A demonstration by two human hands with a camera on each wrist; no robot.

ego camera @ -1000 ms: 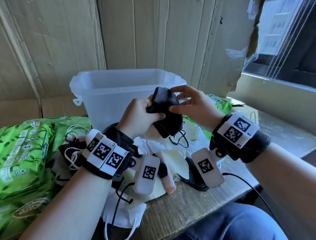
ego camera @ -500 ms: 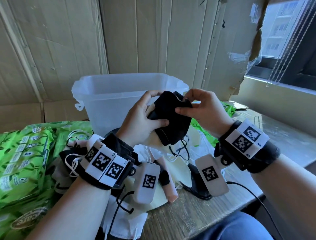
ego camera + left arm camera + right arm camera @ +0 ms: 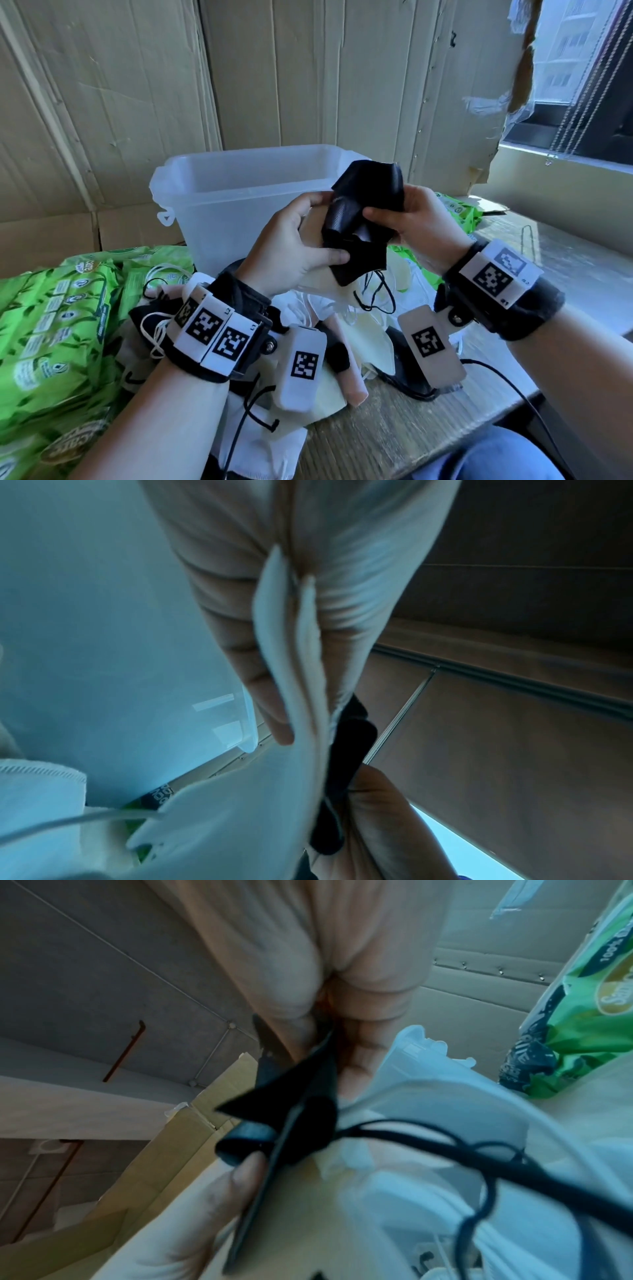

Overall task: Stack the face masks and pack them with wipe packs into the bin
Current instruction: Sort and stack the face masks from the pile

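Note:
Both hands hold a black face mask [image 3: 359, 219] up in front of the translucent plastic bin [image 3: 219, 205]. My left hand [image 3: 301, 243] grips a small stack of pale masks [image 3: 291, 696] with the black mask's lower part under its thumb. My right hand [image 3: 407, 219] pinches the black mask [image 3: 294, 1102] at its right side, and its black ear loops [image 3: 479, 1150] dangle below. A heap of white, cream and pink masks [image 3: 342, 325] lies on the table under the hands. Green wipe packs [image 3: 58, 325] are piled at the left.
Another green wipe pack [image 3: 459, 212] lies to the right behind my right hand. Cardboard sheets [image 3: 308, 75] line the wall behind the bin. A window [image 3: 582, 68] is at the upper right. The wooden table's front edge [image 3: 445, 421] runs near my lap.
The black mask has been lifted higher and spread between both hands. My right hand has shifted from its top to its right side.

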